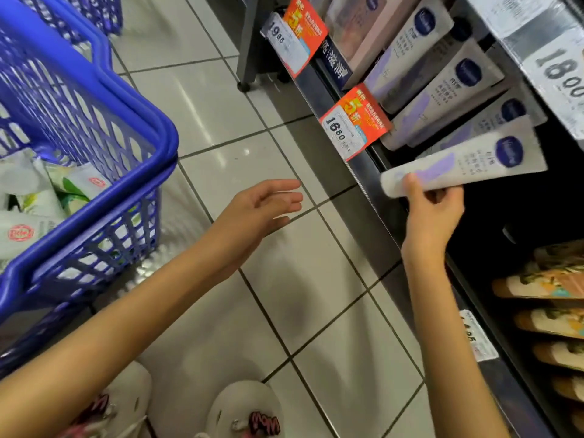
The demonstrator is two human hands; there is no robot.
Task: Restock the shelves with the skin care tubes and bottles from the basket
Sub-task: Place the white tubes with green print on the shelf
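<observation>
Head cam: dark open gap on the shelf past its front edge, beside the row of matching tubes. Right hand pinches the white-purple tube near its cap, long axis roughly level, flat end pointing into the shelf. Left hand is loose and empty near the blue basket; orange price tag sticks out just beside the tube.

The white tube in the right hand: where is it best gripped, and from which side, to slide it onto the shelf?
Grip the narrow round end of the white tube, as the right hand does, coming from below on the aisle side. The wide flat end points into the shelf, beside the matching tubes, which lie the same way.
</observation>
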